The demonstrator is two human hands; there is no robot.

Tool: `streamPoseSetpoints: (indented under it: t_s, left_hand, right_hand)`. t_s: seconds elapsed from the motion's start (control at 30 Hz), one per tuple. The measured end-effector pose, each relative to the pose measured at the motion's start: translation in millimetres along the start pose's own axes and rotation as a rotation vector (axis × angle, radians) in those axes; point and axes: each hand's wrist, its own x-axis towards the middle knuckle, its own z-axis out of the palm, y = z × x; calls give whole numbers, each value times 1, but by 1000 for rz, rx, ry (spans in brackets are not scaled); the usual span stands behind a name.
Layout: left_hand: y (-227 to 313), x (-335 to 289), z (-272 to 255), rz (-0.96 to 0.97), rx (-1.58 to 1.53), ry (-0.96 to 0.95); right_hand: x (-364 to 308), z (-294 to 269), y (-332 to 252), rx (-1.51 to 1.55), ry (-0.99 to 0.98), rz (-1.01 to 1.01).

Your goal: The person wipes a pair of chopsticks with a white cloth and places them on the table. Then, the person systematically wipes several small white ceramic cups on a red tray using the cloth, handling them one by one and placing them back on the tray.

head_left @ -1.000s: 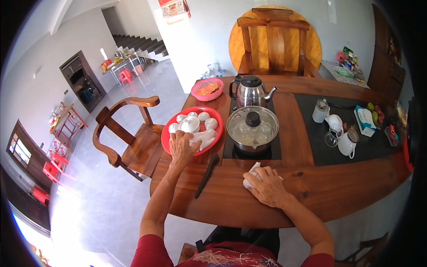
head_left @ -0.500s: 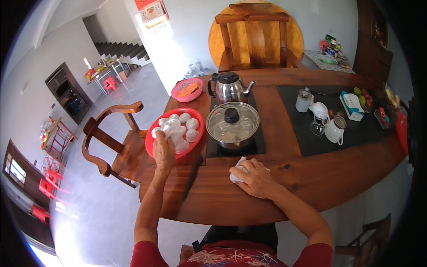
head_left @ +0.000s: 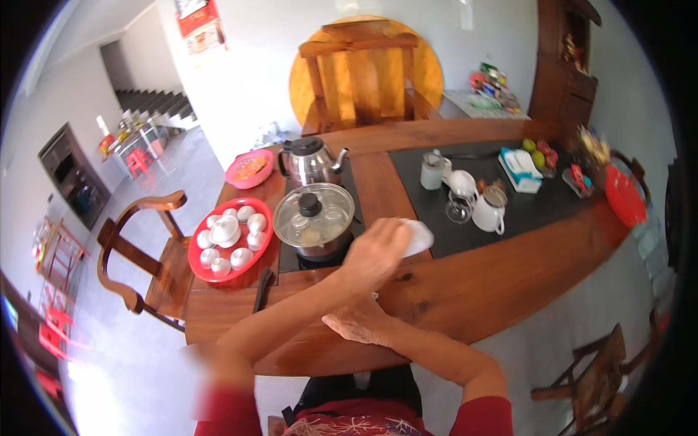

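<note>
My left hand (head_left: 382, 247) reaches across the front of the table to the right, closed on a white rounded piece (head_left: 419, 238); blur hides whether it is cloth or something hard. Below it, nearer the table edge, is my right hand (head_left: 358, 321). Its fingers are partly covered by my left forearm, and a small bit of white shows by them. At the left, a red basin (head_left: 195, 256) holds several small white cups (head_left: 241, 257) around a white lidded bowl (head_left: 225, 232). A steel pot (head_left: 323, 249) with a glass lid (head_left: 331, 203) stands on a black cooking plate beside the basin.
Behind the pot are a steel kettle (head_left: 311, 161) and a pink bowl (head_left: 249, 168) with orange contents. On the dark mat (head_left: 429, 200) stand a white jug (head_left: 490, 211), glassware and a tissue box (head_left: 520, 170). A dark-handled knife (head_left: 263, 289) lies near the basin; a wooden armchair (head_left: 149, 251) stands left.
My left hand has left the basin and swung right, past the pot, with the white piece. The right hand has drawn back toward the table edge. The view has shifted to the right.
</note>
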Motion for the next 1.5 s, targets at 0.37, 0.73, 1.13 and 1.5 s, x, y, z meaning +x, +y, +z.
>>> streamPoseSetpoints:
  t_s: [0.37,0.73,1.13,1.5]
  left_hand:
    - [21,-3,123,-175,-116,-254]
    - [-25,-123,-97,-541,237,-51]
    - [-4,-194,-120,-1064,69,-275]
    - [52,-167,-93,-1215,-834,145]
  right_hand:
    - [-1,-15,13,-46,-225,-39]
    - [9,-31,11,227,-104,43]
    - [8,-30,16,443,167,231]
    - [52,-34,-26,204,386,-20]
